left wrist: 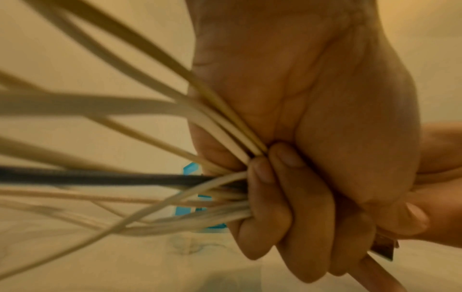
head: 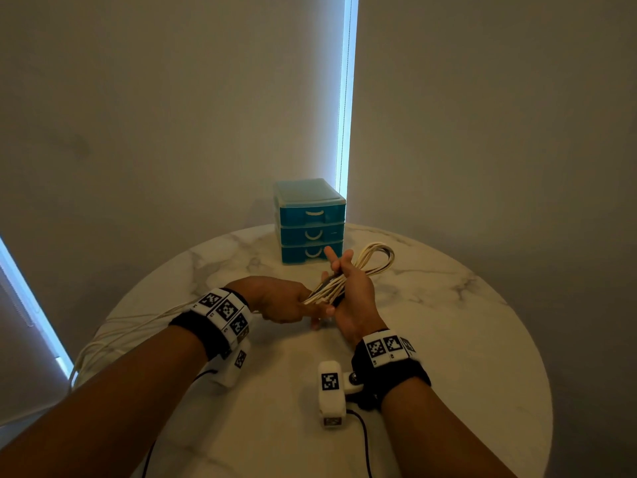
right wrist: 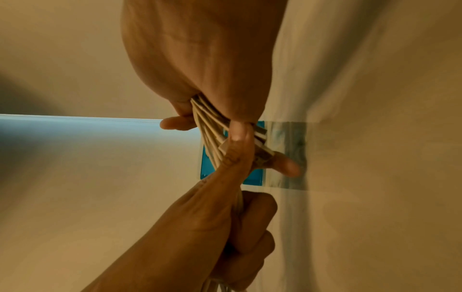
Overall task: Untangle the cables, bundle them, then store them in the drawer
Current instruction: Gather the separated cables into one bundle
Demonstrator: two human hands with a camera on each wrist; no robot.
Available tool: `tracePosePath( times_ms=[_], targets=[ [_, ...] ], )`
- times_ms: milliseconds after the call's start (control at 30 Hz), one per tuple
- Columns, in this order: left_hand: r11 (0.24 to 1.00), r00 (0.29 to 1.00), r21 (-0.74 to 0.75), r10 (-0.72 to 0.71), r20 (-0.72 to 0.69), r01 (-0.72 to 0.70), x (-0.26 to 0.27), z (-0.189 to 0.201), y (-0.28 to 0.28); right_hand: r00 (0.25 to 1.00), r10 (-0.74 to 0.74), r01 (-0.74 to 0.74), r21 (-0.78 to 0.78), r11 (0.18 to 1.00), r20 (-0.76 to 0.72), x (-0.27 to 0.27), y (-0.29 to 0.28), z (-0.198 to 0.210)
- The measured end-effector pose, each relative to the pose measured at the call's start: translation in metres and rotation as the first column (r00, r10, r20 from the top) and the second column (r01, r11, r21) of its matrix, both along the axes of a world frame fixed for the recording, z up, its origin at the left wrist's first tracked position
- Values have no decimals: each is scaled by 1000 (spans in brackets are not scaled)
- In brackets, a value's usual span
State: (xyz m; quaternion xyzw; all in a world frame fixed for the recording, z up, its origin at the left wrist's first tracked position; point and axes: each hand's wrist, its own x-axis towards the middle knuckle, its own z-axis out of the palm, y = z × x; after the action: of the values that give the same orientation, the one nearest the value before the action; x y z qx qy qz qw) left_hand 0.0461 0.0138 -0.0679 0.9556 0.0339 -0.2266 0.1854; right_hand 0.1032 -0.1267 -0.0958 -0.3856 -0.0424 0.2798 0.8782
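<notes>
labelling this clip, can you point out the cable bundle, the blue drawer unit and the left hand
cable bundle (head: 377,258), head view, on the looped end past the fingers
blue drawer unit (head: 306,215), head view, on the top drawer front
left hand (head: 281,298), head view, on the back of the hand

The right hand (right wrist: 200,59) and left hand (right wrist: 212,227) both grip the pale cables (right wrist: 212,138) before the blue drawer unit (right wrist: 255,177).

Cables (head: 348,276): cream/off-white, one dark grey-black strand in the bunch. Drawer unit (head: 309,220): teal-blue fronts, paler translucent top, white crescent handles. Table (head: 448,339): white marble, grey veining. Wrist bands (head: 391,369): black, carrying white blocks printed with black-and-white square marker patterns
</notes>
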Motion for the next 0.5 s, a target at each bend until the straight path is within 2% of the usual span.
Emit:
tracePosePath(
  times_ms=[100,200,300,400,500],
  targets=[
    [1000,1000,-15,-9,-23,8,2,-3,0,1000,-15,16,43,999,-19,-1,1,-1],
    [1000,999,8,-6,-33,6,2,-3,2,998,-11,9,29,1000,66,-4,1,-2],
    [997,1000,77,23,-7,-22,-1,2,2,990,-76,82,-39,996,122,-6,1,1],
    [994,999,99,44,28,-47,-3,6,4,995,-86,89,-64,994,40,-2,3,2],
    [994,993,-44,101,58,-99,-8,9,10,998,-39,36,-60,998,-43,6,3,2]
  ],
)
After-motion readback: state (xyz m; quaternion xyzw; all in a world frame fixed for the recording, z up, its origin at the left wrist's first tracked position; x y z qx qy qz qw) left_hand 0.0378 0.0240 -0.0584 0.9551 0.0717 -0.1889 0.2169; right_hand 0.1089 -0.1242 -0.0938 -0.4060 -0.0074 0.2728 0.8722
